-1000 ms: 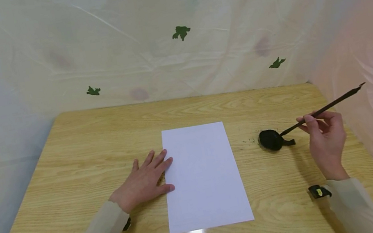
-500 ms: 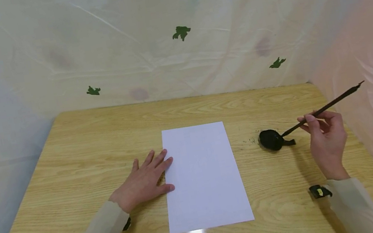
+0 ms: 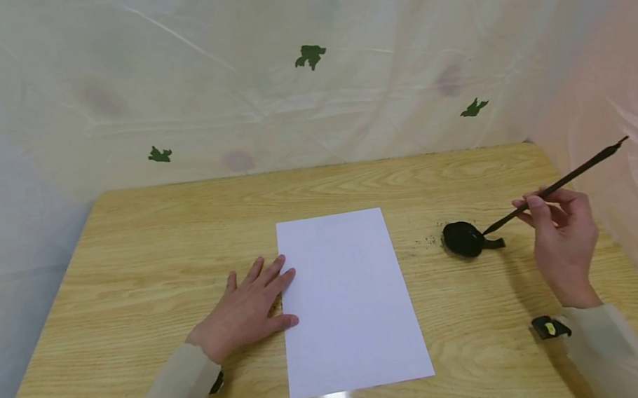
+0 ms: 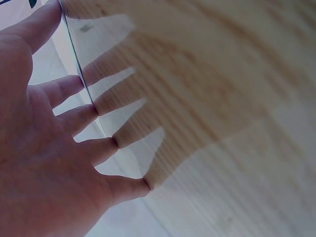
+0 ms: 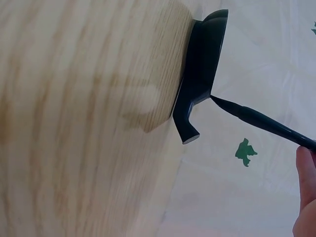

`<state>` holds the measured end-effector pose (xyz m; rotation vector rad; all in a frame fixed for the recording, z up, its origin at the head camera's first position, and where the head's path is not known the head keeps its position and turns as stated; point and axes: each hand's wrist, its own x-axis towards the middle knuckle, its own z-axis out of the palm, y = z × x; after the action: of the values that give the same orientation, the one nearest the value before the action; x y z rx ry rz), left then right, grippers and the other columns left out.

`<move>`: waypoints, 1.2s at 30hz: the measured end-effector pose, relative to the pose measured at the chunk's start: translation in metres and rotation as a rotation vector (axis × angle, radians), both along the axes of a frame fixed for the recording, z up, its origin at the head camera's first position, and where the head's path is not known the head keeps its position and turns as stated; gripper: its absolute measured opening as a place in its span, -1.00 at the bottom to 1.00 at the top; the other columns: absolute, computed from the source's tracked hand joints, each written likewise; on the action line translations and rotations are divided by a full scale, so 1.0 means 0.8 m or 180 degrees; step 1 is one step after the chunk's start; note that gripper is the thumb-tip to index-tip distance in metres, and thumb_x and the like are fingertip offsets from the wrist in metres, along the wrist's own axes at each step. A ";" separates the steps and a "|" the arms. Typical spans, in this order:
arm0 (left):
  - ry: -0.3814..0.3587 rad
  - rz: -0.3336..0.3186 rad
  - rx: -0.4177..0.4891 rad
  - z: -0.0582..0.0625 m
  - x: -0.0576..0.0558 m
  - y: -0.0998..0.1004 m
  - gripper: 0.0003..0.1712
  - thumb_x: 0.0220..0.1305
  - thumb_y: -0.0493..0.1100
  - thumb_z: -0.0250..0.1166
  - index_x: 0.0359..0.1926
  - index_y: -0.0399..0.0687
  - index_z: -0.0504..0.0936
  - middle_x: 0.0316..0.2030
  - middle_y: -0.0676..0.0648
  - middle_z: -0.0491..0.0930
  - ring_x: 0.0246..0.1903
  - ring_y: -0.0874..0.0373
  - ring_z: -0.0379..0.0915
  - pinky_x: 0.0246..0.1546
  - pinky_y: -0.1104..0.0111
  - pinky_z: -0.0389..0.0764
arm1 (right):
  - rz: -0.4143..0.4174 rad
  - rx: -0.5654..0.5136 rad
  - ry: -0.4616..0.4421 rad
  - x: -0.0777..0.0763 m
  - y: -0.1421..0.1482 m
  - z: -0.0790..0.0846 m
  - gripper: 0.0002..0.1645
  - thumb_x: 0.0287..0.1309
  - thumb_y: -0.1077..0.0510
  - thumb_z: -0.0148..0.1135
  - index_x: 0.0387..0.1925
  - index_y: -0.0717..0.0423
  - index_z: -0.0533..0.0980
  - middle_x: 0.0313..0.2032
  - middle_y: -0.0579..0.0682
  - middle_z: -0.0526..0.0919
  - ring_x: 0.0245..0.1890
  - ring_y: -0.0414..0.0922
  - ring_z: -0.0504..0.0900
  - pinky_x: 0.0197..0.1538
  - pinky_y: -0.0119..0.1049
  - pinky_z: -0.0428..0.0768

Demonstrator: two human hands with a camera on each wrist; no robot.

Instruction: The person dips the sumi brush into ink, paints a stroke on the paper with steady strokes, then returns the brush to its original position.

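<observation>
A black-handled writing brush (image 3: 565, 179) slants up to the right, pinched between the thumb and fingers of my right hand (image 3: 566, 248). Its dark tip meets the rim of a small black ink dish (image 3: 463, 239) with a short curved handle; the right wrist view shows the brush tip (image 5: 222, 102) right at that rim. My left hand (image 3: 246, 311) lies flat with fingers spread, its fingertips on the left edge of a blank white sheet of paper (image 3: 346, 301). In the left wrist view the spread fingers of the left hand (image 4: 54, 143) touch down along the surface.
The wood-grain table (image 3: 171, 232) carries the paper in the middle and the dish at the right. Small dark specks (image 3: 429, 240) mark the tabletop beside the dish. Pale sheeting (image 3: 206, 69) with green leaf shapes rises behind the table and on both sides.
My right hand has drifted slightly right with the brush, whose tip has slid a little along the dish rim. The left hand and paper have stayed put.
</observation>
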<state>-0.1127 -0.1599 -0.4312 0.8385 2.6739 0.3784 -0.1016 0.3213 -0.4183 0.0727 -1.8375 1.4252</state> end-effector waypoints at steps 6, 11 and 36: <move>-0.0021 0.0010 -0.0003 0.000 0.000 0.001 -0.07 0.42 0.26 0.28 0.62 -0.03 0.19 0.63 -0.15 -0.03 0.60 -0.29 -0.25 0.35 -0.48 -0.09 | 0.0188 -0.0384 0.0142 0.000 -0.001 0.004 -0.73 0.39 0.37 0.22 0.03 0.46 0.48 -0.17 0.13 0.65 -0.21 -0.12 0.78 -0.06 -0.39 0.69; -0.0028 0.0015 -0.0005 -0.001 0.000 0.001 -0.07 0.42 0.26 0.28 0.62 -0.02 0.19 0.63 -0.15 -0.04 0.60 -0.29 -0.26 0.36 -0.48 -0.09 | 0.0182 -0.0311 0.0135 0.000 -0.002 0.004 -0.74 0.39 0.36 0.23 0.04 0.42 0.49 -0.15 0.13 0.66 -0.21 -0.13 0.78 -0.05 -0.37 0.69; 0.0027 -0.0012 0.0012 0.001 0.002 0.002 -0.09 0.44 0.25 0.26 0.61 -0.05 0.20 0.63 -0.17 -0.02 0.59 -0.32 -0.22 0.34 -0.49 -0.08 | 0.0363 -0.0830 0.0497 0.011 -0.005 0.020 -0.74 0.32 0.48 0.23 0.01 0.51 0.45 -0.20 0.20 0.65 -0.23 -0.04 0.78 -0.11 -0.35 0.71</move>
<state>-0.1111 -0.1587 -0.4307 0.8481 2.6799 0.3797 -0.0929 0.3174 -0.4026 0.1548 -1.5299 1.6783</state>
